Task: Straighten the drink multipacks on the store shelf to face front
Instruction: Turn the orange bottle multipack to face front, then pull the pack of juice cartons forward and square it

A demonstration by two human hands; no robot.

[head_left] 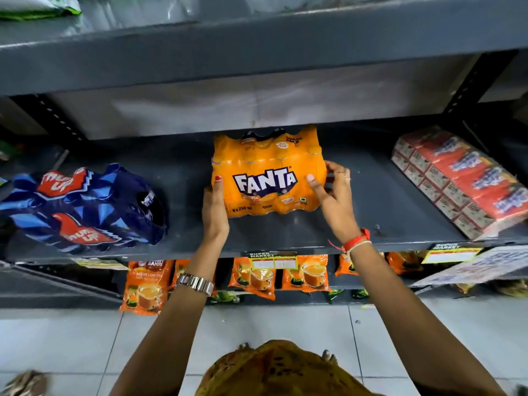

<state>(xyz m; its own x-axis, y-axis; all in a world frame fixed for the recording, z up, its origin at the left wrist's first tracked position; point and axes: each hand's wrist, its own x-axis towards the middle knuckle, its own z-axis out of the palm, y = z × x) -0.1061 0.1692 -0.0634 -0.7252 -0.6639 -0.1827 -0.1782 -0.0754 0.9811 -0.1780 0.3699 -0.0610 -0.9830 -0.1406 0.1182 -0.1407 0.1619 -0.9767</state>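
Between both hands' gripping fingers (pixel 333 167), the Fanta multipack (pixel 267 174) stands facing front.

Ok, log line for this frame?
orange shrink-wrapped Fanta multipack | logo front | both hands gripping: left hand, right hand | blue Thums Up multipack tilted, untouched

Three multipacks are carried on the dark grey shelf (pixel 380 195): a blue Thums Up pack (pixel 83 207) lying skewed at left, an orange Fanta pack (pixel 265 172) in the middle, and a red carton pack (pixel 463 181) angled at right.
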